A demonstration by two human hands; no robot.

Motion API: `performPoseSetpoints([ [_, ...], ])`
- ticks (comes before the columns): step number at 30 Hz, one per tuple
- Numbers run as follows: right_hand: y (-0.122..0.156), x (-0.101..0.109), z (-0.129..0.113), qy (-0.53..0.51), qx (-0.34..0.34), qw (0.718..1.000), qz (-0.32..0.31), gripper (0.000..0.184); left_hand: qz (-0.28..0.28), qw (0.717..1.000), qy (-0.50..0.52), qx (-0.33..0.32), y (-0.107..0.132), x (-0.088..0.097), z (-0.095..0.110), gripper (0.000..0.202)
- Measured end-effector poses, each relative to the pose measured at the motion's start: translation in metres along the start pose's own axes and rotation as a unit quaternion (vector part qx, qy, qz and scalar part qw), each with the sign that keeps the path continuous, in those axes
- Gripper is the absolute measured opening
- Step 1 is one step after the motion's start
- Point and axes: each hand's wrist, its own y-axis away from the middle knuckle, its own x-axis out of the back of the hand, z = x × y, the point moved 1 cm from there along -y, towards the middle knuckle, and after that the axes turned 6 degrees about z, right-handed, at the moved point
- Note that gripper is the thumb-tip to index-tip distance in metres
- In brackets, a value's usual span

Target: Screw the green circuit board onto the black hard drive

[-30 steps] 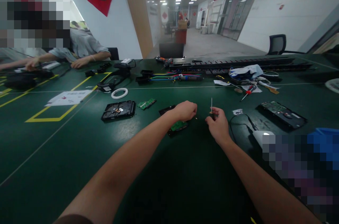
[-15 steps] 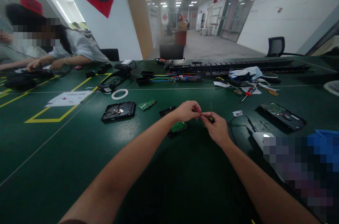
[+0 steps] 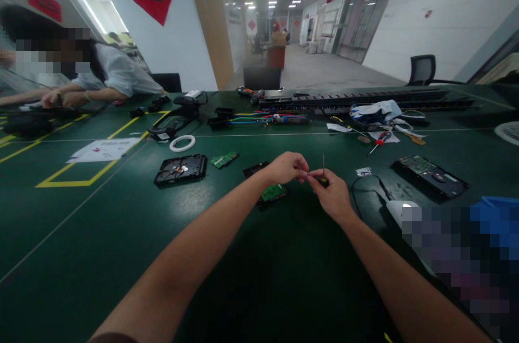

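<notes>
My right hand (image 3: pixel 334 194) is closed around a small screwdriver (image 3: pixel 323 170) whose thin shaft points straight up. My left hand (image 3: pixel 286 167) is pinched shut and its fingertips meet the right hand's fingers just beside the screwdriver; what it pinches is too small to see. Both hands hover over the green table (image 3: pixel 121 235). Under my left wrist lies a dark hard drive with a green circuit board (image 3: pixel 272 192) on it.
Another opened hard drive (image 3: pixel 181 168) and a loose green board (image 3: pixel 224 159) lie to the left. A third drive (image 3: pixel 432 175) sits at the right, with a red screwdriver (image 3: pixel 379 142), cables (image 3: pixel 259 117) and a tape roll (image 3: pixel 182 143) further back. A seated person (image 3: pixel 101 80) works at far left.
My two hands have come together: the left one moved right until its fingertips met the right hand's. The screwdriver stayed upright in the right hand. The person at left leaned in.
</notes>
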Motion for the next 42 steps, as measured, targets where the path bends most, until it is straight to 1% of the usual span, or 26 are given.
performPoseSetpoints([
  [7,0.0,-0.001,0.0,0.017,0.014,1.0,-0.009,0.028,0.007,1.0,-0.005,0.005,0.003,0.001,0.003,0.013],
  [10,0.0,-0.002,-0.001,0.007,0.021,1.0,-0.009,0.029,0.01,1.0,-0.009,0.0,0.004,0.003,0.005,0.012],
  [15,0.0,-0.002,0.0,0.004,0.031,0.999,-0.005,0.027,-0.003,1.0,-0.02,-0.007,0.005,0.006,0.01,0.013],
  [19,0.001,-0.003,0.004,-0.013,0.013,1.0,-0.006,0.031,0.001,0.999,-0.041,-0.001,0.006,0.005,0.013,0.011],
  [21,0.001,-0.003,0.004,-0.015,0.011,1.0,-0.007,0.032,0.008,0.997,-0.081,-0.003,0.007,0.004,0.014,0.009],
  [23,0.001,-0.002,0.003,-0.011,0.01,1.0,-0.004,0.032,0.016,0.986,-0.162,-0.019,0.007,0.003,0.015,0.008],
  [25,0.001,-0.001,0.002,-0.005,0.002,1.0,0.007,0.032,0.031,0.969,-0.243,-0.034,0.006,0.004,0.015,0.009],
  [28,0.0,0.0,0.003,0.007,-0.026,0.999,0.025,0.036,0.056,0.947,-0.315,-0.041,0.006,0.006,0.012,0.012],
  [30,0.0,0.0,0.005,0.008,-0.047,0.998,0.036,0.039,0.056,0.933,-0.353,-0.043,0.006,0.007,0.009,0.017],
  [33,-0.001,-0.001,0.007,0.008,-0.063,0.997,0.044,0.039,0.035,0.919,-0.39,-0.048,0.008,0.005,0.004,0.021],
  [37,-0.001,-0.001,0.007,0.017,-0.06,0.997,0.047,0.035,0.005,0.91,-0.41,-0.055,0.009,0.0,0.0,0.019],
  [42,-0.002,-0.001,0.005,0.011,-0.061,0.997,0.042,0.031,0.001,0.907,-0.417,-0.057,0.01,-0.002,0.001,0.016],
])
